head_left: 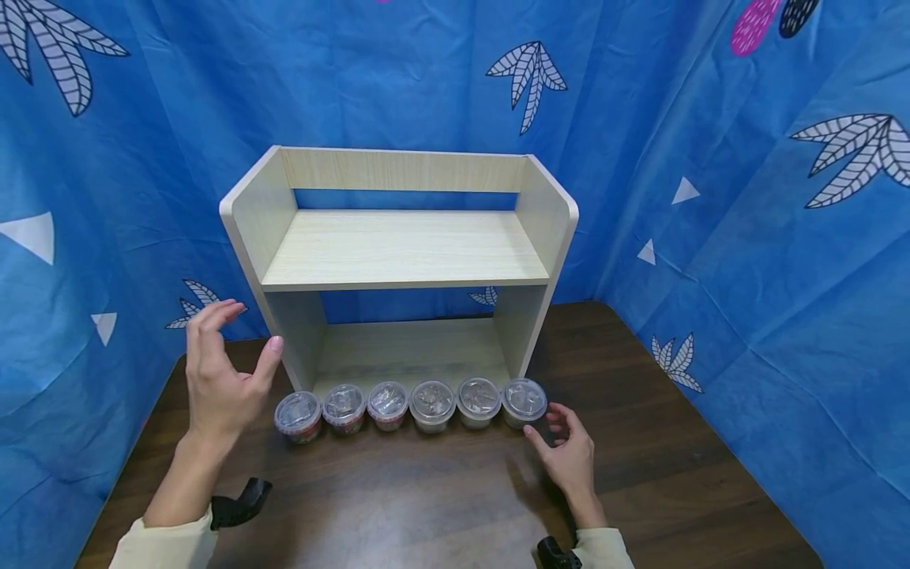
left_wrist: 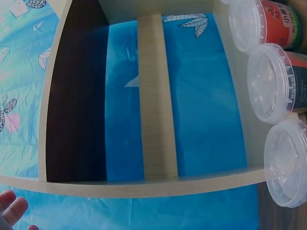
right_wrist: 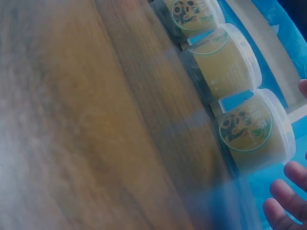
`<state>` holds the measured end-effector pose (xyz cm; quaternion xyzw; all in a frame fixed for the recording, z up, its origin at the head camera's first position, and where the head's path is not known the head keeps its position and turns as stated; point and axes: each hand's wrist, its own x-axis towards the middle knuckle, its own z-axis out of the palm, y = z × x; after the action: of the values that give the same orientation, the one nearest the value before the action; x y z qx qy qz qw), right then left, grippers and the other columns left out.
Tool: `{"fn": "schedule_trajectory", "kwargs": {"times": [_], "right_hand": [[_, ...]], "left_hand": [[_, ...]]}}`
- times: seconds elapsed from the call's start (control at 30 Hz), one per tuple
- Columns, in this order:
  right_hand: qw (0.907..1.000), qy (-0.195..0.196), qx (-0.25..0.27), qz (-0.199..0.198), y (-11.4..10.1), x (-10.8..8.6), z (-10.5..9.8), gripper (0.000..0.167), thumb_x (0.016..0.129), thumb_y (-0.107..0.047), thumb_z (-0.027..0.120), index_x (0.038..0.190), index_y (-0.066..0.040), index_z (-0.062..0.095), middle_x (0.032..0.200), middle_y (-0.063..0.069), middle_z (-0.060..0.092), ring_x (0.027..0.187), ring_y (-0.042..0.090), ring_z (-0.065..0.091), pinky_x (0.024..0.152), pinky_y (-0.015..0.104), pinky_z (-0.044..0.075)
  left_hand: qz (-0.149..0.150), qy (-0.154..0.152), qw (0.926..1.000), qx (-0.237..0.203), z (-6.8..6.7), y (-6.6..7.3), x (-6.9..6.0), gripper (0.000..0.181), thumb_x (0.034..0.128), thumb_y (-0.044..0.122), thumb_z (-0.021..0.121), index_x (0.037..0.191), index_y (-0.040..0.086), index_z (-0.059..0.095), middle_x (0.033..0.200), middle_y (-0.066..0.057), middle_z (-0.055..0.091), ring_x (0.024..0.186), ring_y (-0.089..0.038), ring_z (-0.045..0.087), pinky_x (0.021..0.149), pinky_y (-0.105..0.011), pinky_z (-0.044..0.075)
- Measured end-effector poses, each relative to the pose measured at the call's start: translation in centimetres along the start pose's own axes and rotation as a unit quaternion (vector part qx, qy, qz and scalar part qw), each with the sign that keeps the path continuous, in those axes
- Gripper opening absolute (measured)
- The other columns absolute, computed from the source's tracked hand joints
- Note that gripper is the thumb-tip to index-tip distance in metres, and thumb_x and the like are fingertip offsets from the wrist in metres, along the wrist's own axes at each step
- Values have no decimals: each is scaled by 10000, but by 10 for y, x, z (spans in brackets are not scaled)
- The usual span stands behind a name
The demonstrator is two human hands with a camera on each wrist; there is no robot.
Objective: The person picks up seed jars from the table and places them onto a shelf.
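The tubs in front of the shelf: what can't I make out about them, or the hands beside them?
- Contents of the tubs: head view, obscured by glare on the lids.
- Nearest-to-bottom tub's label: left wrist view, cut off by the right edge.
- Most of the left hand: left wrist view, outside the frame.
- Right hand's palm: right wrist view, beyond the right edge.

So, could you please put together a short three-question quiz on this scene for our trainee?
1. How many tubs are lined up?
2. True or false: the left hand is apart from the tubs.
3. Where do the tubs stand relative to the shelf: A) on its upper board, B) in front of it, C) behind it?

Key: 1. Six; 2. True; 3. B.
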<state>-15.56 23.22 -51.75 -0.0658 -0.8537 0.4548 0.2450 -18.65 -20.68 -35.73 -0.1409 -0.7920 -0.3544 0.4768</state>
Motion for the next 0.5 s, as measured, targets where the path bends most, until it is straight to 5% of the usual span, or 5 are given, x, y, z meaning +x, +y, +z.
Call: {"fn": "schedule_trajectory", "kwargs": {"times": [0.5], "right_hand": [[9994, -288, -179, 55, 2, 0, 1, 641, 750, -251, 845, 1279, -7, 579, 1109, 189, 643, 948, 337, 621, 740, 452, 532]], "left_hand": [[-12, 69, 10000, 54, -1, -6, 11, 746, 893, 569, 557, 1322, -29, 440, 1337, -280, 458, 1264, -426, 422, 1083, -467, 332]]}}
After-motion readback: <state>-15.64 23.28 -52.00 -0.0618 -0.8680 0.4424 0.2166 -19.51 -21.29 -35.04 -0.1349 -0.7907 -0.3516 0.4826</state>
